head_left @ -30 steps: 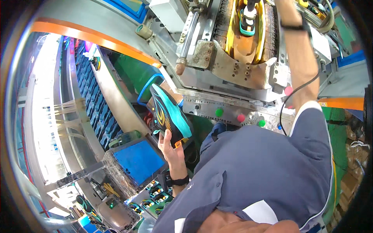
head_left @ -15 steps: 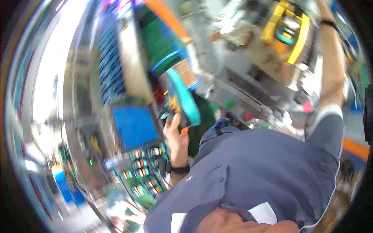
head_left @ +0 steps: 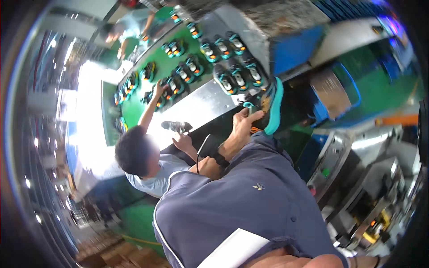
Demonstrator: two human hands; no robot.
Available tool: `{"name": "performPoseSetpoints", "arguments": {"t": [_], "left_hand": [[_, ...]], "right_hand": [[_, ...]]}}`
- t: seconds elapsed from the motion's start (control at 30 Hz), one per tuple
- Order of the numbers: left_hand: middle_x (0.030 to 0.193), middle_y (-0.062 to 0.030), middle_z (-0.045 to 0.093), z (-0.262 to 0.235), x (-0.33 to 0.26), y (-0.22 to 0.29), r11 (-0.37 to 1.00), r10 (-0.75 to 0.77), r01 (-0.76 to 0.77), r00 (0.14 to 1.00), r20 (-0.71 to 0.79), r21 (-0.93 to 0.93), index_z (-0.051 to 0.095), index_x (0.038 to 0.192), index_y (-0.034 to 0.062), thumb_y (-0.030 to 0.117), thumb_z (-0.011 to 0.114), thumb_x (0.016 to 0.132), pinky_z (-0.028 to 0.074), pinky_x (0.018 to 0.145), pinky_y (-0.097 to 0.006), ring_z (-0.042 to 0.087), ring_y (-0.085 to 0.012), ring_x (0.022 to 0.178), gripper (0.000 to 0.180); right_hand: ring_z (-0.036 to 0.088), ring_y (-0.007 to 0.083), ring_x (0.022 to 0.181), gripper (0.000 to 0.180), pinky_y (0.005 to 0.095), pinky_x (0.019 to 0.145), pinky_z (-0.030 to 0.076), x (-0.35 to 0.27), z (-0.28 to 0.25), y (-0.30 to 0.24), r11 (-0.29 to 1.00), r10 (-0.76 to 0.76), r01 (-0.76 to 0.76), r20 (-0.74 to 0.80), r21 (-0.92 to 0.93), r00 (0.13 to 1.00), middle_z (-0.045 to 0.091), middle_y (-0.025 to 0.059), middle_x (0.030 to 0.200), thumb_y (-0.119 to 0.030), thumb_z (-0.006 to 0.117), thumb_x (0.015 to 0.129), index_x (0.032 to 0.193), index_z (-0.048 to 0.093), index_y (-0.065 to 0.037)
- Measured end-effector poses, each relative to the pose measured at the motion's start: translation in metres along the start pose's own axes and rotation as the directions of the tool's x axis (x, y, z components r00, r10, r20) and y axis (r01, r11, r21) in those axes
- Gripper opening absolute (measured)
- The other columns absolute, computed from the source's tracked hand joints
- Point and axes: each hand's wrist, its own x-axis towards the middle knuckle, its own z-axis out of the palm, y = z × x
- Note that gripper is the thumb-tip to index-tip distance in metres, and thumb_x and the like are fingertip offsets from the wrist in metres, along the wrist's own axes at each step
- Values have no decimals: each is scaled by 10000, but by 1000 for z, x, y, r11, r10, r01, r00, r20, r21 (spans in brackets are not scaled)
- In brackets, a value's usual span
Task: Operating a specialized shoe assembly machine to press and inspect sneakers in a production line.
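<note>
My left hand (head_left: 246, 124) is closed on a sports shoe (head_left: 275, 107) with a thick teal sole and a dark upper with orange parts. Its fingers grip the upper near the laces, and the sole faces away to the right. The shoe hangs beside the corner of a table where similar shoes (head_left: 239, 78) stand in rows. A black band circles my left wrist. Of my right arm, only a piece of forearm (head_left: 364, 262) shows at the lower right edge; the hand itself is out of the picture.
A co-worker (head_left: 147, 163) at my left reaches among shoes on a green-topped table (head_left: 134, 105), another shoe sole (head_left: 176, 126) near their other hand. A second person (head_left: 134, 27) is farther off. To the right are a blue-rimmed crate (head_left: 353, 85) holding cardboard and a metal machine (head_left: 371, 178).
My view has swung round toward the table of shoes and the co-worker. The shoe is still in my left hand, now beside the table. My right hand has left the picture.
</note>
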Motion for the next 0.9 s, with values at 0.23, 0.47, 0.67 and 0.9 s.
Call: {"name": "performPoseSetpoints", "arguments": {"t": [0.23,0.47,0.67,0.9], "left_hand": [[938,-85,683,-167,139,39,927,269,-363,816,-512,-90,645,1005,-24,47,760,759,528,738,-312,650,-170,792,280],[899,-99,680,-286,328,57,840,531,-515,715,-456,171,660,911,-25,143,768,723,506,710,-313,627,-175,746,275],[946,-268,641,-293,388,80,662,544,61,647,-534,747,490,1133,-8,278,668,770,488,815,-483,613,-459,898,495],[1189,-273,565,-316,427,24,777,484,5,635,-602,629,383,1324,-32,222,637,830,454,926,-459,579,-448,1059,611]], "right_hand": [[639,277,1008,361,354,876,525,-26,45,-173,989,-126,122,40,80,991,651,162,1108,-103,534,905,1209,528,93],[616,239,1089,374,346,960,509,-122,140,-487,600,-577,76,365,797,731,561,187,1297,-179,416,1026,1265,558,72],[602,145,996,239,260,852,495,-251,153,-790,408,-821,16,359,913,445,635,57,1086,-75,601,943,1156,614,33],[658,268,1000,401,353,877,492,-410,140,-1105,-241,-955,681,-293,691,-41,684,133,1067,-152,707,821,1208,612,-110]]}}
